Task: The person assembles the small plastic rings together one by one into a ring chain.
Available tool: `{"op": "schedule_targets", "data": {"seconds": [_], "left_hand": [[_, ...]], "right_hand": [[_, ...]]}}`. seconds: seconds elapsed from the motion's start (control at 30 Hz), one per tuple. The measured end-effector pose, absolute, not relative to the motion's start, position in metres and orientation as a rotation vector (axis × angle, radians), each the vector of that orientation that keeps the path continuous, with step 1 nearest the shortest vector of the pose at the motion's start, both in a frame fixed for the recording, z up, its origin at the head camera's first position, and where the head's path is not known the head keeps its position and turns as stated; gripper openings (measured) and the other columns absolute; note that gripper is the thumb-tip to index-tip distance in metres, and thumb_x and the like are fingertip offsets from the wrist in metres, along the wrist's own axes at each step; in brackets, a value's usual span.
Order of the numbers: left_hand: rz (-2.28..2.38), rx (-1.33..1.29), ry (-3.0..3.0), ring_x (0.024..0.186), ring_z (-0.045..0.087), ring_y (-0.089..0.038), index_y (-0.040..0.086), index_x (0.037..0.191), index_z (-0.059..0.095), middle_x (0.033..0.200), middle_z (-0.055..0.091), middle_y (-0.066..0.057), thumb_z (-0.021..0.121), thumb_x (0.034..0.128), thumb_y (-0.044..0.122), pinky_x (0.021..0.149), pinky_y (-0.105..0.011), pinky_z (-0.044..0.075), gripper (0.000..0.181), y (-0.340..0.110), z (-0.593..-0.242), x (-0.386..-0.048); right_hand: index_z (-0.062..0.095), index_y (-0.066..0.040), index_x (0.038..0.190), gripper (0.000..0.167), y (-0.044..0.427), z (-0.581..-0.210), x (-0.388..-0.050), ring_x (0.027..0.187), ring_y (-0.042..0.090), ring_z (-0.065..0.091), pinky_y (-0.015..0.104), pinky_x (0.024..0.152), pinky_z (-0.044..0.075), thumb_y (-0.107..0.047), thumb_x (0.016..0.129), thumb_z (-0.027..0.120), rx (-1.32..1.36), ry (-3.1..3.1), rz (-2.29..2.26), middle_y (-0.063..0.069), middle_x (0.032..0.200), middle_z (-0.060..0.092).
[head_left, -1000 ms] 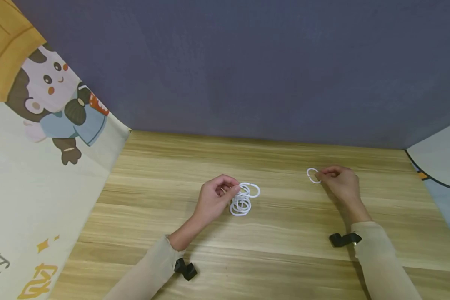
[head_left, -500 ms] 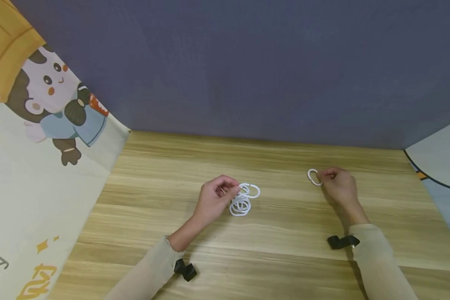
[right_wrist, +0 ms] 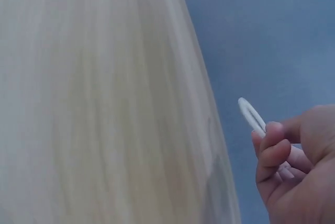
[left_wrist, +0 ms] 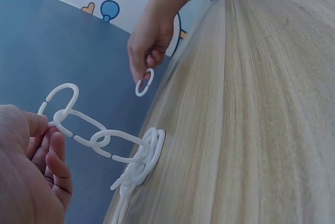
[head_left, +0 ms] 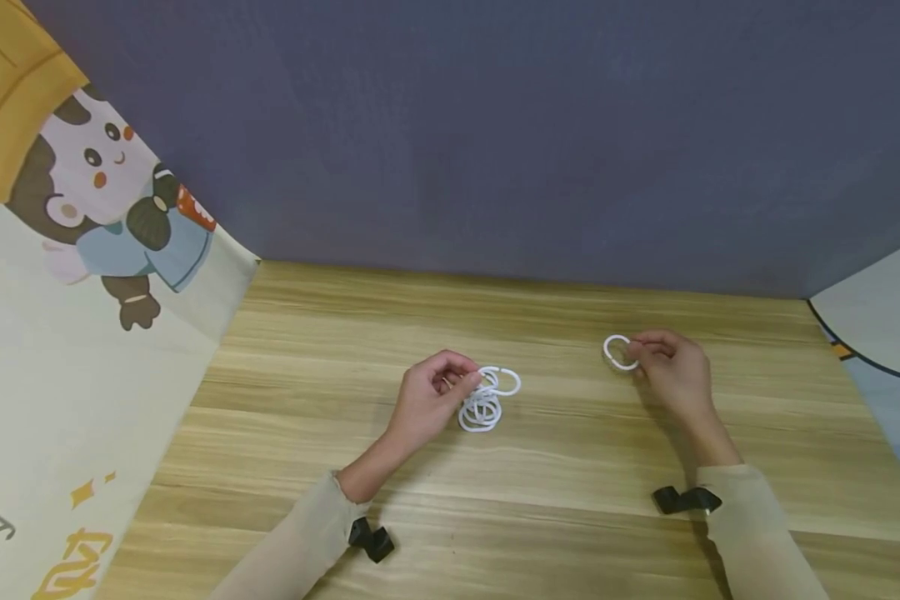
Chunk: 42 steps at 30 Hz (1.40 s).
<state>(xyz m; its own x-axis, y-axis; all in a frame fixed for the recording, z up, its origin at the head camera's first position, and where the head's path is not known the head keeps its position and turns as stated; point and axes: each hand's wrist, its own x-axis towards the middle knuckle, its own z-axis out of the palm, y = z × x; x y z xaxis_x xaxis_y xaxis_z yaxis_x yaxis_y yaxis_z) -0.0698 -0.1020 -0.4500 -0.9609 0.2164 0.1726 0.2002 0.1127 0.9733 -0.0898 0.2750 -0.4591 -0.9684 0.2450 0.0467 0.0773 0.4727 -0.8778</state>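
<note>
My left hand [head_left: 429, 396] pinches the top white plastic link of a chain of open-sided links [head_left: 513, 385] between thumb and fingertips. In the left wrist view several joined links [left_wrist: 90, 120] slope down from those fingers to a bunched heap of links [left_wrist: 158, 148] at the table. My right hand [head_left: 678, 375], well off to the right, pinches a single white link [head_left: 606, 346] by its edge, above the table. That link shows almost edge-on in the right wrist view, beside the curled fingers [right_wrist: 275, 156]. Part of it is hidden by the fingertips.
Both hands are over a wood-grain table [head_left: 555, 500]. A dark blue-grey panel [head_left: 495, 150] rises at its back edge. To the left stands a pale wall with a cartoon figure [head_left: 112, 183]. Black wrist devices [head_left: 686, 500] sit by both sleeves.
My right hand has shifted slightly left, and its link has turned from a narrow oval to a rounder outline. The left hand and the chain have stayed almost still.
</note>
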Motion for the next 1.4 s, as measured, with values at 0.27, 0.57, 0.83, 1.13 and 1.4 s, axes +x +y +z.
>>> {"op": "schedule_targets", "data": {"seconds": [0.27,0.57,0.83,1.13,1.4], "left_hand": [[2.041,0.444,2.336,0.072,0.059,-0.009,-0.001,0.104,0.078,0.091,0.074,-0.013,0.081,0.0990,0.003,0.061,-0.018,0.046,0.007,-0.101,-0.450,-0.069],[2.040,0.436,2.329,0.071,0.058,-0.009,-0.001,0.104,0.078,0.091,0.074,-0.013,0.081,0.0989,0.003,0.060,-0.018,0.046,0.007,-0.101,-0.448,-0.067],[2.035,0.428,2.314,0.070,0.057,-0.009,-0.001,0.104,0.078,0.090,0.073,-0.011,0.080,0.0995,0.004,0.060,-0.018,0.046,0.007,-0.100,-0.448,-0.065],[2.044,0.437,2.289,0.070,0.057,-0.009,-0.003,0.103,0.078,0.091,0.074,-0.013,0.081,0.0999,0.006,0.060,-0.018,0.047,0.010,-0.098,-0.451,-0.063],[2.030,0.464,2.304,0.073,0.059,-0.010,-0.001,0.104,0.078,0.094,0.076,-0.014,0.081,0.1004,0.006,0.061,-0.019,0.047,0.009,-0.096,-0.453,-0.063]], "right_hand": [[0.069,0.019,0.121,0.027,0.258,-0.448,-0.082,0.064,0.004,0.068,0.020,0.057,0.056,-0.004,0.107,0.071,-0.221,-2.522,1.666,-0.009,0.075,0.073],[0.072,0.013,0.116,0.026,0.236,-0.431,-0.070,0.065,0.008,0.061,0.023,0.056,0.051,-0.011,0.108,0.072,-0.152,-2.558,1.692,-0.006,0.077,0.068],[0.069,0.012,0.114,0.024,0.214,-0.415,-0.059,0.064,0.011,0.061,0.026,0.056,0.055,-0.011,0.108,0.072,-0.117,-2.550,1.905,0.003,0.079,0.071],[0.067,0.010,0.103,0.014,0.189,-0.402,-0.048,0.056,0.011,0.059,0.024,0.051,0.053,-0.003,0.106,0.071,-0.064,-2.485,2.136,0.004,0.079,0.074],[0.066,0.004,0.095,0.012,0.175,-0.405,-0.044,0.050,0.005,0.048,0.019,0.044,0.040,-0.002,0.105,0.068,0.031,-2.440,2.259,-0.001,0.073,0.071]]}}
